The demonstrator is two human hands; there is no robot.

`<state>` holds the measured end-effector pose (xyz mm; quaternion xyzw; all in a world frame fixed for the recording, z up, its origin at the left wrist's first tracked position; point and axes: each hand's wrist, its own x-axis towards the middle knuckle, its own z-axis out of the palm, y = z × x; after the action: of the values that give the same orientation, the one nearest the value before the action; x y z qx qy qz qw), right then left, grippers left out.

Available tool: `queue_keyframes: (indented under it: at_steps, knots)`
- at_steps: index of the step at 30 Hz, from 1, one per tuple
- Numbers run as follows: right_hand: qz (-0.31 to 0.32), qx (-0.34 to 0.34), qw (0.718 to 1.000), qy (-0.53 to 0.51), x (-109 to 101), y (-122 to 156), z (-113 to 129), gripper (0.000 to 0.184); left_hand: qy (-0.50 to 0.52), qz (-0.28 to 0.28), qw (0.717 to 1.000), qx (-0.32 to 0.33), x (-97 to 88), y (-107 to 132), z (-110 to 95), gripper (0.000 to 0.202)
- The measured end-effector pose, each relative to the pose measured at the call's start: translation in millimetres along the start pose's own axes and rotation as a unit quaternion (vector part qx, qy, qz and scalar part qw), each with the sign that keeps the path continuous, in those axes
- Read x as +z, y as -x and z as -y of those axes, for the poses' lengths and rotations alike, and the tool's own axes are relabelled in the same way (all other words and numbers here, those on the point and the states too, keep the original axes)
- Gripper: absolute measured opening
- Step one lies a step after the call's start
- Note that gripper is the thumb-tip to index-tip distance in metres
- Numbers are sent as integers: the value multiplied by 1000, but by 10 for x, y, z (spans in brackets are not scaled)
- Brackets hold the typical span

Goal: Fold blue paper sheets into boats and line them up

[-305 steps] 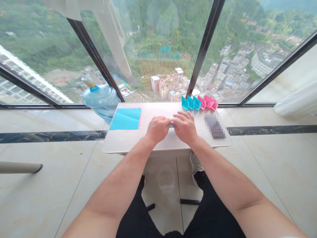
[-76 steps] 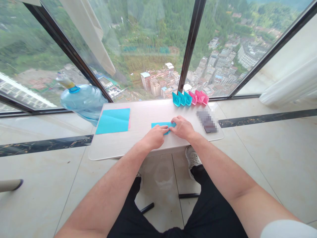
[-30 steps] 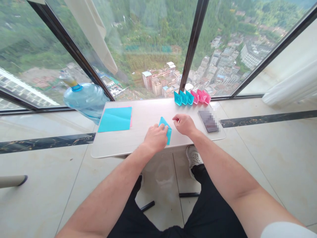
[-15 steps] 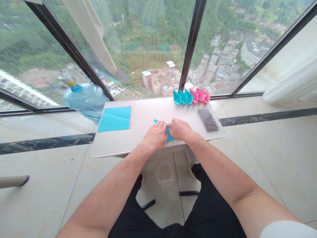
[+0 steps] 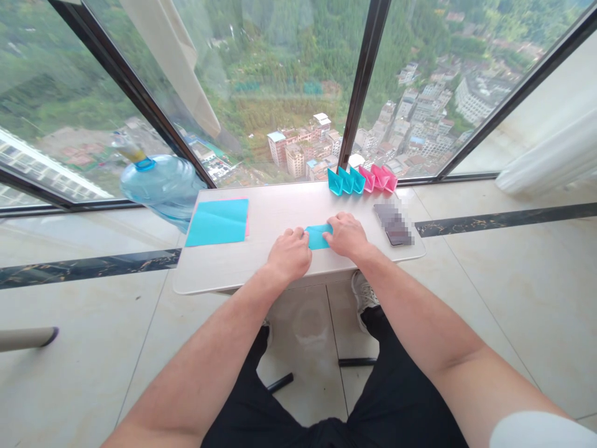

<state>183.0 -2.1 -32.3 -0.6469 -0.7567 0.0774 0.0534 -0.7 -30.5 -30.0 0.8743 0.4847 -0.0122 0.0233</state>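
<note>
A folded piece of blue paper (image 5: 319, 237) lies on the small white table (image 5: 224, 267), near its front edge. My left hand (image 5: 291, 252) grips the paper's left end, fingers curled. At the opposite end, my right hand (image 5: 347, 234) pinches the paper between thumb and fingers. Flat at the table's left lies a blue sheet (image 5: 217, 222) with the edge of a pink sheet (image 5: 247, 218) showing beneath. Along the back right edge stand several folded paper boats in a row, blue ones (image 5: 346, 182) beside pink ones (image 5: 379, 179).
A dark phone (image 5: 392, 224), partly blurred, rests at the table's right. Behind the left corner is a large clear-blue water bottle (image 5: 161, 186), against tall windows with dark frames (image 5: 364, 81). My legs are under the table's front; a pole end (image 5: 28, 338) shows at far left.
The blue paper has gone from a slanted, mostly covered position to lying crosswise between my hands. My hands have moved apart, from pressing together to holding its two ends.
</note>
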Motion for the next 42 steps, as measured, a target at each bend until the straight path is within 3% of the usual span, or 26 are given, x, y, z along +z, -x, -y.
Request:
queue_keyframes:
  at_steps: [5,10,16,19,23,28,34,42]
  knots:
    - [19,7,999,-34,-3,-111,-61,41,5,-6,999,32,2,19,-22,27]
    - [30,10,998,-55,2,-185,-128,28,25,-20,998,53,54,21,-22,21]
    - [31,39,992,-117,26,-190,-147,28,36,-32,992,121,156,-36,-34,37]
    - [24,61,992,-107,14,-171,-149,30,34,-24,994,103,156,-42,-77,42]
    - [5,69,992,-103,34,-157,-148,19,25,-24,999,37,111,-14,-142,42]
    - [-58,9,990,-129,138,-166,-134,17,23,-27,999,18,106,10,-154,47]
    - [-59,-68,989,-120,199,-93,-135,20,32,-25,999,29,147,-12,-96,51]
    - [-92,-217,972,-21,266,64,-199,27,35,-14,998,44,117,6,-29,39]
